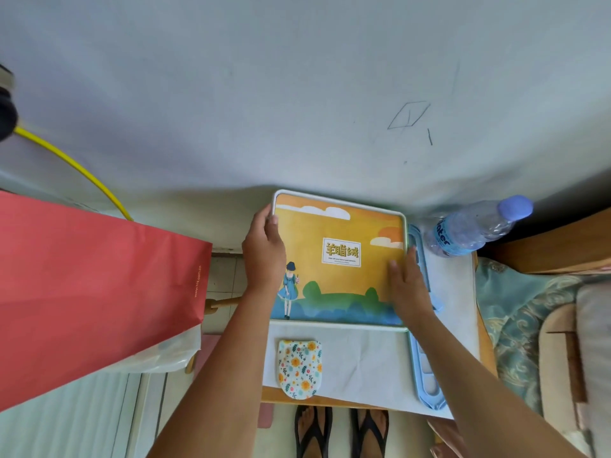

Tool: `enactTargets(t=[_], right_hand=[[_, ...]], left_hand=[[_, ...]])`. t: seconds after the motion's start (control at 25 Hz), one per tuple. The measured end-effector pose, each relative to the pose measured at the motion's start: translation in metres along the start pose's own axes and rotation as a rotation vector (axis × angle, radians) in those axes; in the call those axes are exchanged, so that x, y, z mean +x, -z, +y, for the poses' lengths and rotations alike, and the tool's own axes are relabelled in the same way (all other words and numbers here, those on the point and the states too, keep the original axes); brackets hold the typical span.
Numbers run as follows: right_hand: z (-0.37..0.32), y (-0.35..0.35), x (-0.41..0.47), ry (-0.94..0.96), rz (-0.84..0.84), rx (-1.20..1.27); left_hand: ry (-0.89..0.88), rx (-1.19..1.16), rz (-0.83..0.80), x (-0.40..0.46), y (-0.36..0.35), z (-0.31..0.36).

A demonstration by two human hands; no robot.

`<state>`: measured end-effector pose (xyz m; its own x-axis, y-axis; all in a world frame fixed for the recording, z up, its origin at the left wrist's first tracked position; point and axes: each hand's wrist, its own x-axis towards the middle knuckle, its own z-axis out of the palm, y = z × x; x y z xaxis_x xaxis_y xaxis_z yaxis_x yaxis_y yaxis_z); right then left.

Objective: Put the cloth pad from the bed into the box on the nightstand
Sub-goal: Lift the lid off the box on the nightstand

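A flat box with an orange and blue picture lid lies on the nightstand, its lid down. My left hand grips the lid's left edge, thumb on top. My right hand rests on the lid near its right edge, fingers spread along the rim. The cloth pad, white with a yellow and blue flower print, lies on the nightstand's white cover just in front of the box, near the front edge, between my forearms and touched by neither hand.
A light blue plastic hanger lies along the box's right side. A water bottle lies at the back right. A red paper bag stands left. The bed with teal bedding is on the right. My feet in sandals are below.
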<state>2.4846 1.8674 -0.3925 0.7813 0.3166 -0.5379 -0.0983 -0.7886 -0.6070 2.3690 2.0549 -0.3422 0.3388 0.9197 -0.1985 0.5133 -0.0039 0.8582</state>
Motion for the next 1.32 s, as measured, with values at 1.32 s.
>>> enactTargets(t=[1.32], right_hand=[[0.148,0.146,-0.168,-0.597,0.271,1.080]], left_hand=[[0.137,0.085,-0.630,-0.160,-0.043,0.050]])
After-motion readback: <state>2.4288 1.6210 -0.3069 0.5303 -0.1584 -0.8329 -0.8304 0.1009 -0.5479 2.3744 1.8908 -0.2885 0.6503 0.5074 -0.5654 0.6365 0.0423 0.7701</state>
